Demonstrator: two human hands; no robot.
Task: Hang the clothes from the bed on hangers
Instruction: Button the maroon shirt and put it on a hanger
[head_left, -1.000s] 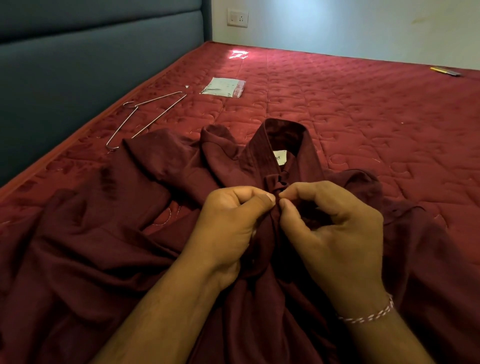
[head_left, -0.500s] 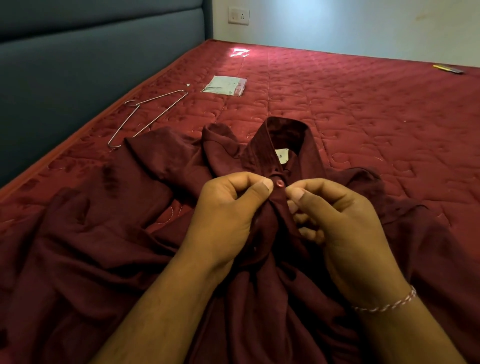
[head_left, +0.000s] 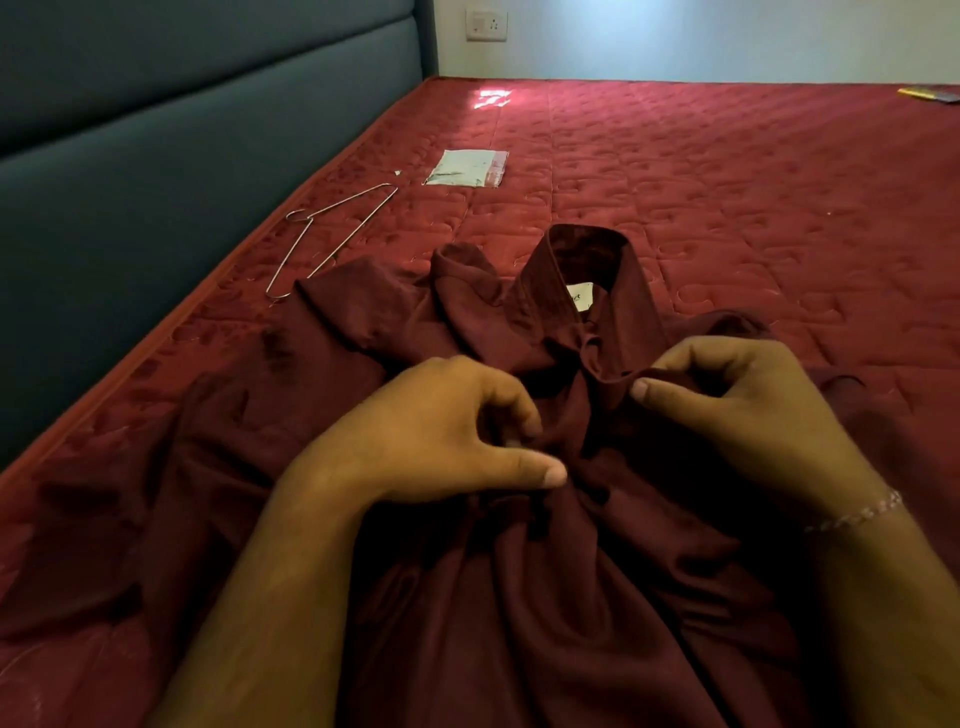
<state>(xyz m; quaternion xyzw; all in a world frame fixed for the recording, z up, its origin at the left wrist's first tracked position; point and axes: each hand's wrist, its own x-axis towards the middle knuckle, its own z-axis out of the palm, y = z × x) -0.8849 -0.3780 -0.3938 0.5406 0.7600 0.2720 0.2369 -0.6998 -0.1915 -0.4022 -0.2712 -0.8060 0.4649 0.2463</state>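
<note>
A dark maroon shirt (head_left: 374, 332) lies crumpled on the red quilted bed (head_left: 727, 197), collar up at the far end with a white label inside. My left hand (head_left: 441, 431) pinches the shirt's front fabric below the collar between thumb and fingers. My right hand (head_left: 743, 410), with a bracelet on its wrist, grips the other front edge just under the collar. A bare wire hanger (head_left: 327, 234) lies on the bed to the upper left of the shirt, apart from both hands.
A dark padded headboard (head_left: 156, 156) runs along the left side of the bed. A small clear plastic packet (head_left: 467, 167) lies beyond the hanger. A yellow item (head_left: 930, 94) sits at the far right edge, below the pale wall.
Both hands have moved apart and lower from the collar button; the left hand slid down the front, the right hand shifted right, pulling the two front edges apart.
</note>
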